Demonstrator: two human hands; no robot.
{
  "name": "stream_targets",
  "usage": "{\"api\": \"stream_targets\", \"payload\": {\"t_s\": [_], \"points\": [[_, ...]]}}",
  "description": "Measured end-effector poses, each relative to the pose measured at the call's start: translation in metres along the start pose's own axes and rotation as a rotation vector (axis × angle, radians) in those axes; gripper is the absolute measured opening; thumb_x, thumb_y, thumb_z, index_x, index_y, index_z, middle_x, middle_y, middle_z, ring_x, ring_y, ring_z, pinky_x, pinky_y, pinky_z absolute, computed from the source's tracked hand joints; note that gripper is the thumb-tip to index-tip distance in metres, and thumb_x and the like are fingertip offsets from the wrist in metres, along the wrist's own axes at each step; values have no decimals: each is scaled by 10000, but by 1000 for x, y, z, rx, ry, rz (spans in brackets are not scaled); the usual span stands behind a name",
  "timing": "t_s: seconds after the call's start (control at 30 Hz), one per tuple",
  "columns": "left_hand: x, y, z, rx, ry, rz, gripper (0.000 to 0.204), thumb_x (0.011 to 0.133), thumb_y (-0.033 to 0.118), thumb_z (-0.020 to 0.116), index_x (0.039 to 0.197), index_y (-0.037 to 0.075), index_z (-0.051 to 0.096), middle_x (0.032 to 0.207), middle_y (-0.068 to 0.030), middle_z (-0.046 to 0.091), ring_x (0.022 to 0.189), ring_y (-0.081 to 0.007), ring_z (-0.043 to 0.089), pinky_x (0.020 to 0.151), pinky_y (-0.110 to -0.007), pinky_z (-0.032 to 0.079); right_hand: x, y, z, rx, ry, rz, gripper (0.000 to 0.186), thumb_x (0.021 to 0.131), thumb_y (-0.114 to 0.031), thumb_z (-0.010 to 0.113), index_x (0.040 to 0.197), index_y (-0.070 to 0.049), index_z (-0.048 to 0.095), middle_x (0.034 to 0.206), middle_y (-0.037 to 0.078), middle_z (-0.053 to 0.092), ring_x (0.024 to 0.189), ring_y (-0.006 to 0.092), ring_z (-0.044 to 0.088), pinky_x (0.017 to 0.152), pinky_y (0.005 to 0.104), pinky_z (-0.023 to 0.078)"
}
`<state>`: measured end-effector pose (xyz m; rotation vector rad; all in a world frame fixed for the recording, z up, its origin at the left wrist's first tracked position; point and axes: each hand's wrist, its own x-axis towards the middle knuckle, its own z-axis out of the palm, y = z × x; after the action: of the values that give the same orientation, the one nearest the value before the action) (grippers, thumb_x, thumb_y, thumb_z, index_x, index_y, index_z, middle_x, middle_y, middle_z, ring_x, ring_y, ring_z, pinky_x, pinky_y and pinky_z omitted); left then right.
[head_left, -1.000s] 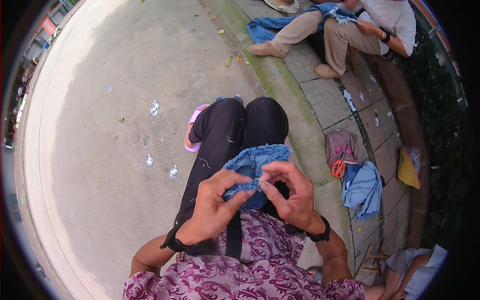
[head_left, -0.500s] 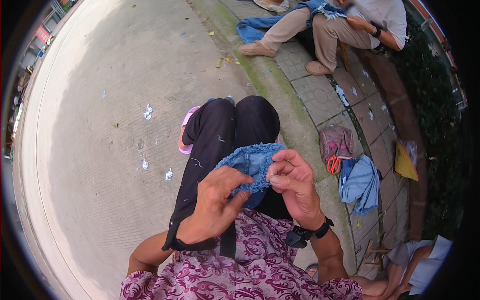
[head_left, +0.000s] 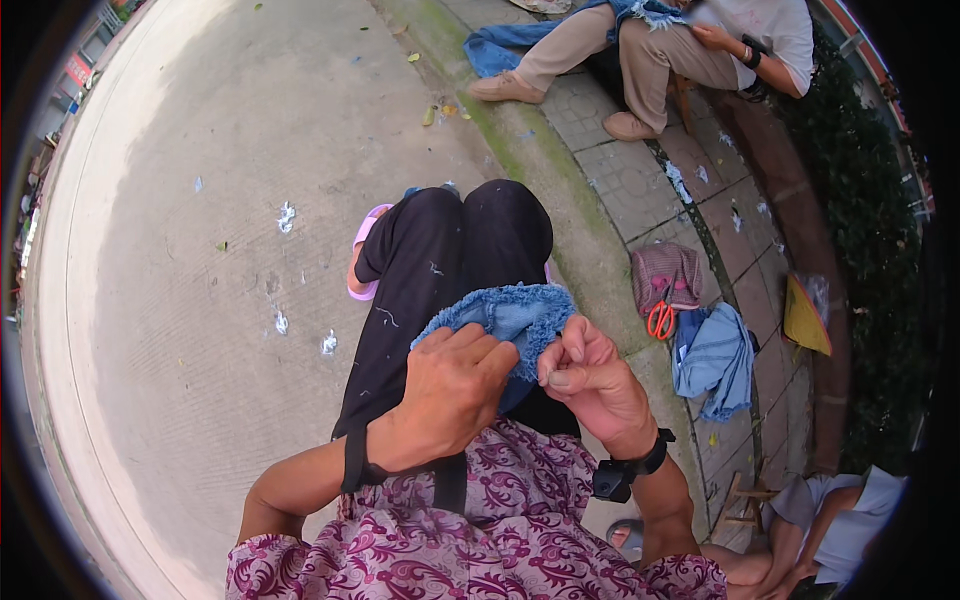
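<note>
A blue denim piece with a frayed, fringed edge lies over my lap, its edge curving round like an opening. My left hand is closed on its near left edge, fingers curled over the cloth. Beside the right end of the fringe, my right hand has its thumb and forefinger pressed together in a pinch. Whatever sits between those fingertips is too small to make out. Part of the denim is hidden behind both hands.
On the paving to my right lie orange-handled scissors, a checked bag and folded light-blue denim. A yellow item lies farther right. One seated person handles denim ahead; another sits at lower right. Thread scraps dot the ground.
My left hand's fingers have curled tighter over the denim, the thumb now tucked from sight. My right hand has shifted slightly down and right, still pinched. The view has moved slightly.
</note>
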<state>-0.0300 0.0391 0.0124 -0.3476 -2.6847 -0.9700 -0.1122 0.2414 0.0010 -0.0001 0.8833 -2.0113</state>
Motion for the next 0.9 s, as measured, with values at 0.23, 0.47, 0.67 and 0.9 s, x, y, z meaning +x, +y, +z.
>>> {"api": "stream_targets", "payload": {"t_s": [0.23,0.47,0.67,0.9], "points": [[8,-16,13,4,2,-13,206,709,6,688,895,60,618,749,-72,580,737,-283,585,634,-399,413,-13,17,1,122,-197,221,354,816,64,745,836,-139,456,905,125,669,779,148,601,630,249,415],[0,-38,9,-173,37,-349,198,820,47,783,959,-44,676,846,-152,668,748,-282,677,661,-336,503,-39,-22,-41,-170,-139,39,250,830,34,751,972,-59,568,869,82,665,842,153,638,709,266,465],[-4,-27,-10,-660,4,-457,187,850,106,779,962,-21,698,859,-159,681,746,-261,650,684,-363,486,-37,-33,-62,-2107,366,-371,349,802,20,725,1138,-15,638,1124,137,679,1063,320,635,875,401,501],[-5,-17,-27,-723,-137,-494,108,912,59,757,958,-21,702,843,-16,685,774,-55,579,667,-232,462,18,-16,27,-1552,-108,-737,350,791,-16,769,1126,-27,668,1170,164,666,1147,345,609,1017,445,467]]}}
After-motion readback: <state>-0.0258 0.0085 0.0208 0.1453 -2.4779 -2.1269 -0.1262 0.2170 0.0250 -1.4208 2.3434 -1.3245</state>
